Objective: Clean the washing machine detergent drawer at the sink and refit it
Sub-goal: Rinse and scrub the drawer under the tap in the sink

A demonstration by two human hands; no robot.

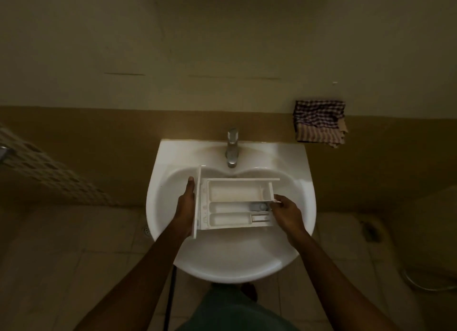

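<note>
A white plastic detergent drawer point(235, 202) with three long compartments is held level over the basin of a white sink point(230, 259). Its front panel faces left. My left hand point(186, 204) grips that front panel from the left side. My right hand point(286, 213) holds the drawer's right end with its fingers at the rear edge. A chrome tap point(232, 146) stands at the back of the sink, just beyond the drawer; no water is visible running from it.
A folded checked cloth point(320, 123) lies on the wall ledge to the right of the sink. A floor drain point(146, 230) sits left of the sink on the tiled floor. A hose point(420, 283) lies on the floor at the right.
</note>
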